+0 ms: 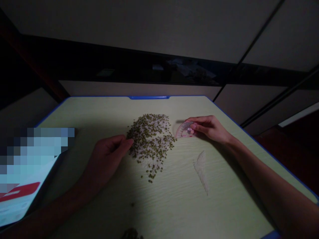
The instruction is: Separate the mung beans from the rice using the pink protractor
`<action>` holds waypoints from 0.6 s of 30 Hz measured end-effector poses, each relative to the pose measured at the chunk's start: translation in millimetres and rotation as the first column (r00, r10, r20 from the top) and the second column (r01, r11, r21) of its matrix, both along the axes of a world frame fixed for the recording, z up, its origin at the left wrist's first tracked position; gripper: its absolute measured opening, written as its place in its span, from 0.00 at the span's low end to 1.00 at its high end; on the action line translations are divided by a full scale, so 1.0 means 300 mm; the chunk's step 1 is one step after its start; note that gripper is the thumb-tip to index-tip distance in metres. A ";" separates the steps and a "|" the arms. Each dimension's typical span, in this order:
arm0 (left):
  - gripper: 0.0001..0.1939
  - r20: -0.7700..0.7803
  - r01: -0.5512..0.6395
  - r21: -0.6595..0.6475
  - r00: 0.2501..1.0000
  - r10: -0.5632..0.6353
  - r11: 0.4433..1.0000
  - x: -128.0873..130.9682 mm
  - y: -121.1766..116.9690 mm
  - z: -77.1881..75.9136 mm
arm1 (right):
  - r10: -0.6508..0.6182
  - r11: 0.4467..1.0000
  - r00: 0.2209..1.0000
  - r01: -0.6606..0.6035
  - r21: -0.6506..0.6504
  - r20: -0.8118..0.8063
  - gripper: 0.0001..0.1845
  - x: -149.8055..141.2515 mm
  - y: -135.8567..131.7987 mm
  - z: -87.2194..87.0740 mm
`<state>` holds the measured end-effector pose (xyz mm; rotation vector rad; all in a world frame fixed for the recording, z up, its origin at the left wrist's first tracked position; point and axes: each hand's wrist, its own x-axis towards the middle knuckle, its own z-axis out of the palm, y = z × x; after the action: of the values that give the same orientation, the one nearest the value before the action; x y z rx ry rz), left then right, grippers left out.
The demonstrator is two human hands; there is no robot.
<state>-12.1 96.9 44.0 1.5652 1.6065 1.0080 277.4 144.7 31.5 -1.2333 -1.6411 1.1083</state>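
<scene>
A spread pile of green mung beans (147,142) mixed with fine whitish grains lies on the pale table (174,202). At the pile's left edge, my left hand (109,154) has thumb and forefinger pressed together; whether anything is between them is hidden. To the right of the pile, my right hand (208,127) pinches a clear protractor (183,130) with pinkish markings. Its curved side faces the beans, close to the pile's right edge. Nearer to me on the right is a thin, angled strip of whitish grains (202,171), apart from the beans.
A lit screen (47,166), partly pixelated, stands at the left. A dark heap, probably beans (132,233), shows at the bottom edge, with a small dark bit above it. Blue edging (149,97) borders the table; pale cabinet panels (139,89) stand behind it.
</scene>
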 end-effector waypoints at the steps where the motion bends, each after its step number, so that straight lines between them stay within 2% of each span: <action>1: 0.17 0.000 0.004 0.000 1.000 -0.004 1.000 0.001 0.001 0.000 | 0.000 1.000 1.000 0.000 -0.002 -0.007 0.13 -0.003 -0.002 0.002; 7: 0.16 0.009 0.010 0.002 1.000 -0.010 1.000 0.000 0.005 -0.004 | 0.016 1.000 1.000 -0.016 -0.006 -0.013 0.11 -0.010 -0.010 0.012; 13: 0.18 0.000 0.017 0.035 1.000 -0.017 0.999 -0.009 0.014 -0.014 | 0.080 0.996 0.995 -0.082 -0.035 -0.053 0.13 0.017 -0.004 -0.007; 18: 0.18 0.009 0.030 0.049 1.000 -0.030 0.998 -0.008 0.017 -0.022 | 0.075 0.996 0.995 -0.077 -0.033 -0.062 0.13 0.015 -0.007 -0.011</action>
<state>-14.5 102.0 37.4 1.6102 1.5582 1.0442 281.8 142.7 28.3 -1.1567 -1.6407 1.2153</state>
